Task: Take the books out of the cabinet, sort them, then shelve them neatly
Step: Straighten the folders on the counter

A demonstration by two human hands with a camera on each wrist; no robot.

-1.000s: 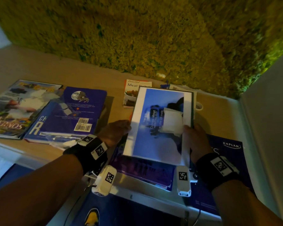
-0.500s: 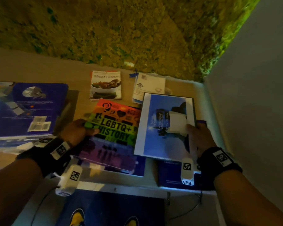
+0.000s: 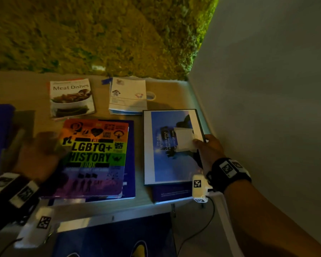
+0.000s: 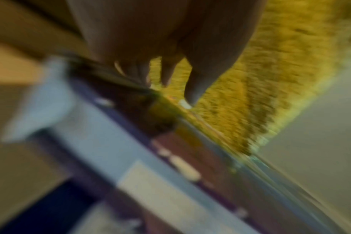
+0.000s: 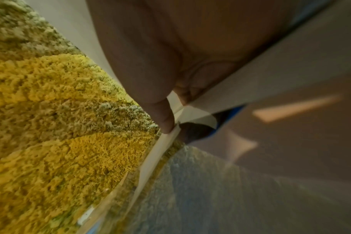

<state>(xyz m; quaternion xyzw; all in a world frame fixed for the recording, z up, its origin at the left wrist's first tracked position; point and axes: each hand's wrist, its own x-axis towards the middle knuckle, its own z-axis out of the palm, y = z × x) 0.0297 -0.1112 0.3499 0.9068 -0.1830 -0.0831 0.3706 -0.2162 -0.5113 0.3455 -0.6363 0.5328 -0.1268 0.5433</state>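
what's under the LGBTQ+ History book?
The LGBTQ+ History book lies on a larger blue book, whose right edge and lower corner stick out. Its cover and title are hidden, and whether anything else lies beneath cannot be seen. The blurred left hand is at its left edge.

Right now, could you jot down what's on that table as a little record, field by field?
surface: wooden table against a mossy green wall
back row: Meat Dishes cookbook; white leaflet stack
middle: rainbow history book lying on a blue book
right: blue-and-white book atop a dark book
right hand: grips the blue-and-white book's right edge
left hand: blurred, at the rainbow book's left edge; grip unclear
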